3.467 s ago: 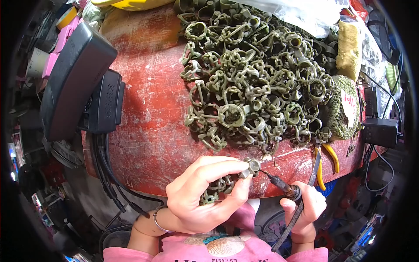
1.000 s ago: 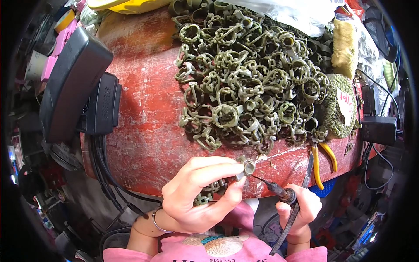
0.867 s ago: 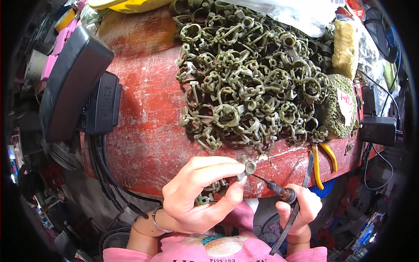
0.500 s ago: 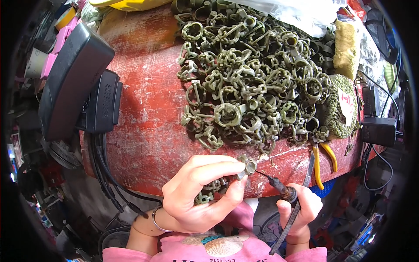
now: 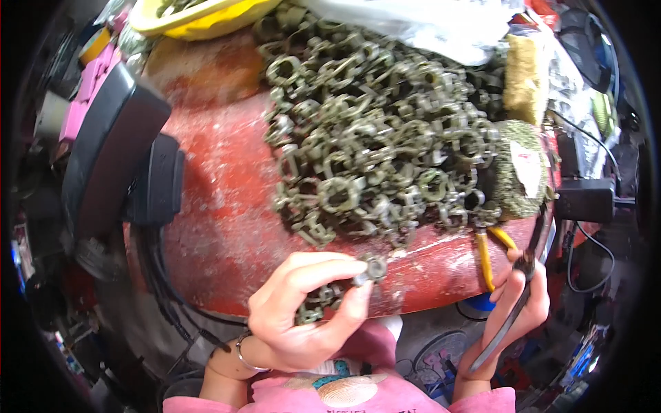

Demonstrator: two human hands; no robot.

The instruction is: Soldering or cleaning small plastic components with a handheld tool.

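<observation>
My left hand (image 5: 296,303) is closed above the table's near edge, pinching a small green ring-shaped piece (image 5: 374,268) between thumb and fingertips. More linked green pieces (image 5: 318,300) hang below its palm. My right hand (image 5: 521,303), at the near right edge, is wrapped round a dark pen-like tool (image 5: 526,263), now pointing away from me. A long flat dark strip (image 5: 497,340), file-like, runs through the same grip. Motion blurs the tool's tip. Just beyond my left hand lies a wide heap of green rings and chain links (image 5: 385,144).
Yellow-handled pliers (image 5: 485,258) lie by the heap on the worn red table (image 5: 220,206). A green porous block (image 5: 518,172) and a tan sponge (image 5: 523,76) stand at the right. Black devices (image 5: 110,158) with cables stand left. A yellow basin (image 5: 200,20) sits at the back.
My right hand has moved right and away from the left hand, and the tool's tip has swung from the ring piece to point away. My left hand still pinches the piece.
</observation>
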